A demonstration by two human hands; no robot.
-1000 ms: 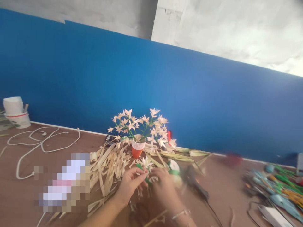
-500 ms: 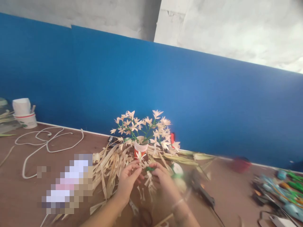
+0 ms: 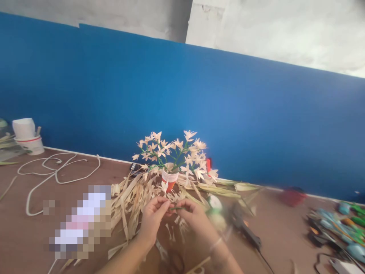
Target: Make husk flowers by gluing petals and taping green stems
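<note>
My left hand (image 3: 154,217) is closed in a pinch, with a small pale husk flower (image 3: 164,186) standing up above its fingertips. My right hand (image 3: 195,217) pinches a thin strip of green tape (image 3: 178,208) that runs across to the left fingers. The flower's stem is hidden by the fingers. Just beyond, a red and white paper cup (image 3: 170,178) holds green-stemmed branches of pale husk flowers (image 3: 196,154). Loose pale petal pieces (image 3: 170,231) lie on the brown table below the hands.
Dry husk strips (image 3: 129,199) spread left of the cup. Scissors (image 3: 162,251) lie between my forearms. Right of my right hand are a white and green roll (image 3: 214,202) and a glue gun (image 3: 245,230) with its cord. A white cable (image 3: 34,192) loops at left; a blue panel (image 3: 182,95) stands behind.
The flower has shifted slightly left and lower. The green tape, bunched near my right fingers before, now shows as a thin line between both hands.
</note>
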